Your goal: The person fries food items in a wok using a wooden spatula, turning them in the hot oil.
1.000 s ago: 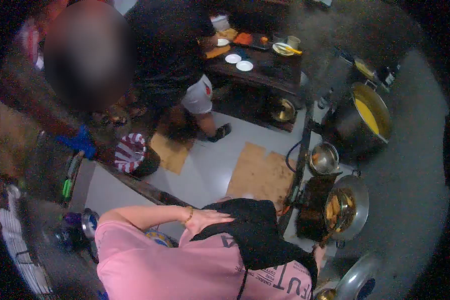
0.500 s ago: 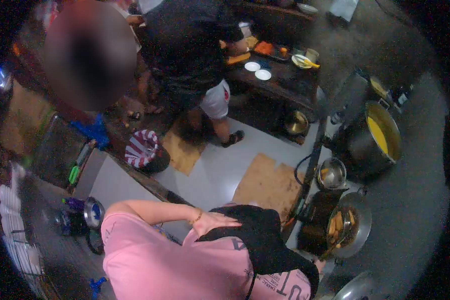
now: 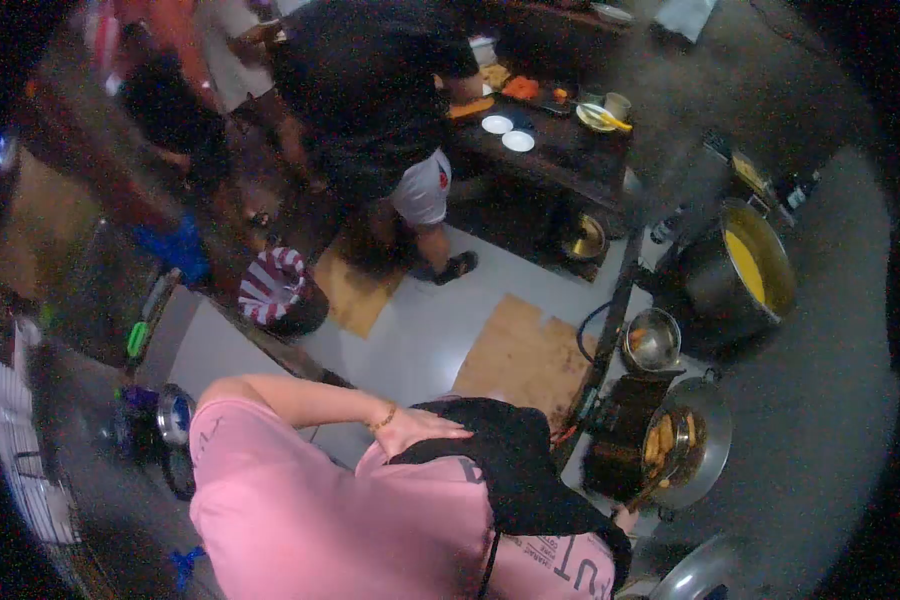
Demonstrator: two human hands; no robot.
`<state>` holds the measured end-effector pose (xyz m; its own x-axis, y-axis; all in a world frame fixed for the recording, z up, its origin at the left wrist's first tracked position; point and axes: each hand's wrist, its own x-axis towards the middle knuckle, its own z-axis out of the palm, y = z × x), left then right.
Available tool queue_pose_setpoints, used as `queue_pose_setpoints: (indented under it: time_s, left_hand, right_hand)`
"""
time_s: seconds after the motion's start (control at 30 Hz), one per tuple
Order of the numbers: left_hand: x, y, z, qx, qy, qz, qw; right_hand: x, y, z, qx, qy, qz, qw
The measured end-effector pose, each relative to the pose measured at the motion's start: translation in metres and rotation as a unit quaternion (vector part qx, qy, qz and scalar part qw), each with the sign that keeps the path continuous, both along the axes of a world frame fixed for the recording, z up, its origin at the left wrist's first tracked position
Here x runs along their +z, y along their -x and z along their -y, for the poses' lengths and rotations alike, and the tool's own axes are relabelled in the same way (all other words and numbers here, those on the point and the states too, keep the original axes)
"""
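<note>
My left hand point(image 3: 425, 428) lies flat with stretched fingers on the black cloth point(image 3: 515, 465) over the front of my pink shirt point(image 3: 320, 510). Partly hidden by my body, my right hand point(image 3: 625, 518) is closed round the handle of a skimmer point(image 3: 658, 484). The handle runs up to the round head of the skimmer, which is in the wok point(image 3: 715, 440) at the right. Long golden-brown pieces point(image 3: 660, 440) of food lie in the wok by the skimmer.
A metal bowl point(image 3: 652, 340) and a big pot point(image 3: 710, 285) of yellow liquid stand beyond the wok. Another pan point(image 3: 705, 570) is nearer. A co-worker point(image 3: 370, 100) stands by a dark table point(image 3: 560, 155) with white dishes. Cardboard point(image 3: 520, 360) covers some floor.
The view has shifted a little. The skimmer's head remains in the wok, and my left hand stays on the black cloth. The co-worker's arm has moved over the table.
</note>
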<state>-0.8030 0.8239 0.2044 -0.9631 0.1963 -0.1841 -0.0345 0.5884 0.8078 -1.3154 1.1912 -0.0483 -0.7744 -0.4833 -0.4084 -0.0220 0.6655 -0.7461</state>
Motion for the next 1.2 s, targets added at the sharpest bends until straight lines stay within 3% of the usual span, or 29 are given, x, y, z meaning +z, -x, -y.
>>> queue_pose_setpoints:
  time_s: [0.07, 0.17, 0.23, 0.3, 0.43, 0.63, 0.7, 0.83, 1.03, 1.1, 1.17, 1.2]
  left_hand:
    - [0.006, -0.006, 0.003, 0.003, -0.015, 0.006, 1.000]
    - [-0.007, -0.008, 0.005, -0.008, -0.029, -0.044, 0.999]
    - [-0.008, -0.011, 0.004, -0.003, 0.001, 0.009, 1.000]
    - [-0.001, -0.011, 0.005, -0.003, -0.001, 0.008, 1.000]
    - [-0.002, -0.014, 0.000, 0.008, -0.032, -0.046, 0.998]
    - [-0.003, -0.011, 0.003, -0.024, -0.002, -0.016, 1.000]
    - [-0.003, -0.013, 0.004, -0.020, -0.011, -0.024, 0.999]
    - [0.004, -0.013, 0.003, -0.001, -0.009, -0.025, 1.000]
    - [0.005, -0.015, 0.012, -0.010, -0.013, -0.012, 1.000]
    - [0.007, -0.017, 0.017, -0.009, -0.017, -0.020, 1.000]
    - [0.008, -0.018, 0.020, -0.009, -0.019, -0.027, 0.999]
    - [0.007, -0.019, 0.022, -0.010, -0.022, -0.018, 1.000]
  right_hand:
    - [0.002, -0.030, 0.012, -0.113, 0.046, -0.063, 0.991]
    - [0.008, -0.026, 0.012, -0.082, -0.063, -0.098, 0.990]
    - [-0.045, 0.001, -0.008, -0.101, 0.003, -0.094, 0.990]
    - [-0.042, 0.000, -0.006, -0.046, 0.079, -0.140, 0.986]
    - [-0.039, -0.005, -0.008, -0.086, 0.020, -0.101, 0.991]
    - [-0.031, -0.025, -0.001, -0.092, 0.025, -0.236, 0.967]
    - [-0.013, -0.027, 0.002, -0.105, -0.008, -0.061, 0.993]
    - [0.008, -0.036, 0.015, -0.093, -0.038, -0.061, 0.993]
    - [0.025, -0.046, 0.023, -0.116, 0.068, -0.052, 0.990]
    - [0.036, -0.050, 0.028, -0.053, -0.073, -0.072, 0.993]
    - [-0.041, -0.023, -0.003, -0.064, 0.034, -0.020, 0.997]
    - [-0.043, -0.029, 0.000, -0.068, 0.086, 0.008, 0.994]
